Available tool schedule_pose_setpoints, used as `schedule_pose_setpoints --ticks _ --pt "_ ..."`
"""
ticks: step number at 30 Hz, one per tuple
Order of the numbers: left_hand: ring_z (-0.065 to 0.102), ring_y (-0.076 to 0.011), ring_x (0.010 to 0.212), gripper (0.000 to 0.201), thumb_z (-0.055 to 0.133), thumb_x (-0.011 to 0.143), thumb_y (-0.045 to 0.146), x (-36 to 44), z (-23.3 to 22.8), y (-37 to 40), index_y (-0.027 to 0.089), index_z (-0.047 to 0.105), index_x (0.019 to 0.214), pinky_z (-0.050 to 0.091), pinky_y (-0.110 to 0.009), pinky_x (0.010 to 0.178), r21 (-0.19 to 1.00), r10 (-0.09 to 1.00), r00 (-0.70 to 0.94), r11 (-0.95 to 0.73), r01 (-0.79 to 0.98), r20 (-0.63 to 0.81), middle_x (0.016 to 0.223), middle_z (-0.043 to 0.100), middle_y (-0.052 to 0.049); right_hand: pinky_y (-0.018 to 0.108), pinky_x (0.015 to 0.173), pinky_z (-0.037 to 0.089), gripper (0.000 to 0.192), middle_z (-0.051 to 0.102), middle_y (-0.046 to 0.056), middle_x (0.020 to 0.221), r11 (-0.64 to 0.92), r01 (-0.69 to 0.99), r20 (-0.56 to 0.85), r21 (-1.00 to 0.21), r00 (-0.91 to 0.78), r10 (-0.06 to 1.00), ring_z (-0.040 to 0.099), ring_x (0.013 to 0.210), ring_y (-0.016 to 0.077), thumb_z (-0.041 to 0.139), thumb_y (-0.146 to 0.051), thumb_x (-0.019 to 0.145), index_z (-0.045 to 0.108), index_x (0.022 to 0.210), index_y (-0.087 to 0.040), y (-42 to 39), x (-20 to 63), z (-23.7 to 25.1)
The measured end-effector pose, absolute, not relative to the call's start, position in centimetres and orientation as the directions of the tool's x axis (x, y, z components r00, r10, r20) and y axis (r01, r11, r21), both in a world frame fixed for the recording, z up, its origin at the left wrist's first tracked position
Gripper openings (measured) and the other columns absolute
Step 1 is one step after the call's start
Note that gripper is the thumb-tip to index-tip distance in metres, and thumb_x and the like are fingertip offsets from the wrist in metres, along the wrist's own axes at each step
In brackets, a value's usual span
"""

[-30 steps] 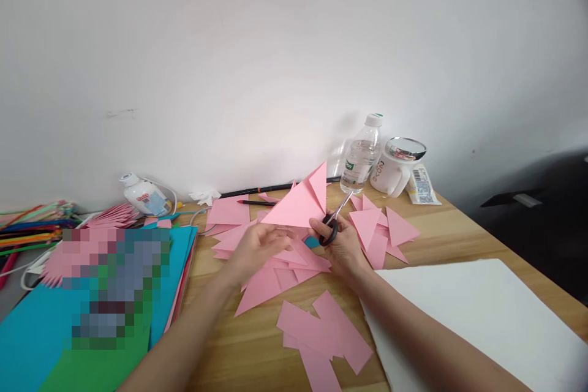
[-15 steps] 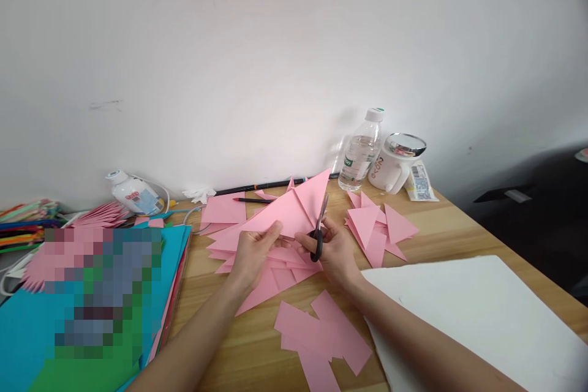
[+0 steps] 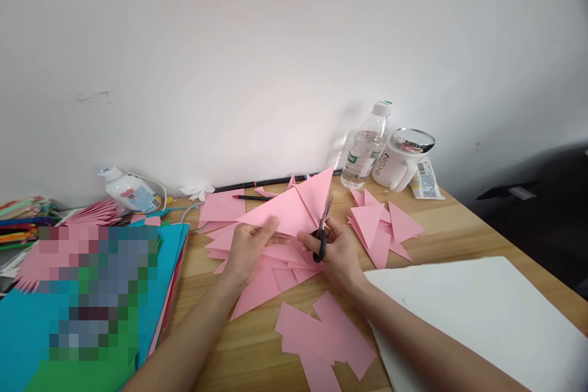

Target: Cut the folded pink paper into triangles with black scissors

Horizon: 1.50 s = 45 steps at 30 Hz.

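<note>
scissors at the edge of a folded pink sheet

the person's left hand (image 3: 250, 246) pinches the lower left part of a folded pink paper triangle (image 3: 294, 208), fingers curled shut on it, holding it lifted and tilted above the wooden table (image 3: 459, 226). the right hand (image 3: 334, 250) is closed through the black handles of a pair of scissors (image 3: 322, 228); the blades point up and away, lying along the triangle's right edge. how far apart the blades stand cannot be told.

under both hands lies a loose heap of pink offcuts (image 3: 271, 269). just right of the right hand sits a pile of small pink triangles (image 3: 383, 226), and nearer the person a few pink strips (image 3: 326, 337) overlap one another. a large white sheet (image 3: 478, 318) covers the near right of the table. a water bottle (image 3: 367, 147) and a white mug (image 3: 399, 162) stand by the wall. at the left a stack of blue and green sheets (image 3: 174, 269) lies flat, with a white glue bottle (image 3: 128, 190) on its side behind it.
</note>
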<state>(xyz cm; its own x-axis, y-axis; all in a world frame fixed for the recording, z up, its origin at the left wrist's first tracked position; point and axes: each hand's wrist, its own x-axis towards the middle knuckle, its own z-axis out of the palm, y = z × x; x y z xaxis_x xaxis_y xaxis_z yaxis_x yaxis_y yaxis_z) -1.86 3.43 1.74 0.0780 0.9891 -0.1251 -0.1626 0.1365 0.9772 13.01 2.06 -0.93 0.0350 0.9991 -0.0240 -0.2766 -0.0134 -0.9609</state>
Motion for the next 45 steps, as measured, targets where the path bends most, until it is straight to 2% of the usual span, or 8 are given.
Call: schedule_pose_setpoints --ticks 3,5,9,13,18,23,31,45 --pt "0.065 -0.0198 0.062 0.021 0.068 0.064 0.031 -1.4 1.7 3.1 0.01 0.069 0.06 0.051 -0.031 0.069 0.989 0.987 0.066 0.142 0.048 -0.145 0.06 0.069 -0.007 0.021 0.044 0.037 0.03 0.057 -0.004 0.053 -0.011 -0.283 -0.016 -0.959 0.017 1.0 0.055 0.049 0.0129 0.074 -0.031 0.062 0.05 0.077 -0.019 2.1 13.0 -1.1" --pt "0.065 -0.0193 0.06 0.02 0.067 0.065 0.03 -1.1 1.9 2.9 0.011 0.069 0.06 0.052 -0.029 0.064 0.985 0.987 0.028 0.153 0.083 -0.155 0.061 0.07 -0.007 0.022 0.046 0.039 0.03 0.058 -0.003 0.055 -0.007 -0.282 -0.007 -0.959 -0.002 1.0 0.055 0.05 0.0132 0.073 -0.032 0.062 0.051 0.077 -0.019 2.0 12.9 -1.1" --pt "0.063 -0.0166 0.057 0.017 0.067 0.064 0.027 -1.2 3.2 3.0 0.011 0.068 0.059 0.051 -0.027 0.062 0.994 0.992 -0.071 0.106 0.03 -0.103 0.06 0.069 -0.006 0.026 0.055 0.046 0.031 0.061 -0.001 0.066 -0.007 -0.317 0.024 -0.948 -0.095 0.995 0.055 0.056 0.0128 0.073 -0.033 0.062 0.053 0.082 -0.02 1.7 12.9 -0.6" --pt "0.062 -0.0158 0.057 0.015 0.066 0.064 0.026 -2.4 5.3 3.4 0.012 0.067 0.059 0.051 -0.028 0.065 0.999 0.986 -0.164 -0.005 -0.047 -0.003 0.059 0.068 -0.005 0.029 0.064 0.047 0.035 0.062 0.001 0.074 -0.019 -0.268 0.078 -0.963 -0.345 0.935 0.057 0.066 0.0147 0.073 -0.033 0.063 0.058 0.092 -0.021 1.1 12.9 0.0" --pt "0.059 -0.0141 0.056 0.013 0.066 0.065 0.025 -2.8 6.8 3.0 0.012 0.066 0.061 0.049 -0.027 0.06 0.992 0.991 -0.123 -0.06 -0.111 0.046 0.057 0.065 -0.003 0.027 0.06 0.044 0.037 0.06 0.0 0.073 -0.045 -0.225 0.088 -0.973 -0.548 0.832 0.056 0.064 0.0141 0.072 -0.035 0.064 0.059 0.095 -0.021 0.7 12.9 0.2" --pt "0.058 -0.012 0.054 0.017 0.063 0.067 0.024 -2.0 6.4 2.4 0.012 0.064 0.055 0.048 -0.022 0.058 0.999 0.993 -0.118 0.035 0.042 -0.03 0.054 0.065 -0.003 0.025 0.063 0.04 0.037 0.058 -0.001 0.071 -0.062 -0.22 0.067 -0.973 -0.535 0.842 0.052 0.066 0.0131 0.071 -0.034 0.066 0.057 0.097 -0.02 0.8 12.9 0.1" --pt "0.063 -0.0174 0.058 0.017 0.065 0.063 0.028 -1.4 5.5 2.7 0.012 0.067 0.058 0.049 -0.024 0.057 0.983 0.988 -0.144 0.085 0.161 -0.062 0.058 0.069 -0.006 0.025 0.062 0.039 0.039 0.054 -0.001 0.071 -0.124 -0.165 -0.015 -0.978 -0.543 0.839 0.048 0.066 0.0135 0.071 -0.038 0.064 0.057 0.096 -0.02 0.7 12.9 0.2" --pt "0.065 -0.0166 0.06 0.017 0.064 0.066 0.026 -1.1 5.8 2.5 0.013 0.066 0.056 0.049 -0.022 0.059 0.974 0.989 -0.123 0.11 0.197 -0.087 0.061 0.07 -0.005 0.022 0.055 0.037 0.039 0.043 -0.005 0.063 -0.133 -0.164 -0.03 -0.977 -0.517 0.855 0.041 0.056 0.0096 0.072 -0.038 0.062 0.058 0.093 -0.019 0.7 12.9 0.7"
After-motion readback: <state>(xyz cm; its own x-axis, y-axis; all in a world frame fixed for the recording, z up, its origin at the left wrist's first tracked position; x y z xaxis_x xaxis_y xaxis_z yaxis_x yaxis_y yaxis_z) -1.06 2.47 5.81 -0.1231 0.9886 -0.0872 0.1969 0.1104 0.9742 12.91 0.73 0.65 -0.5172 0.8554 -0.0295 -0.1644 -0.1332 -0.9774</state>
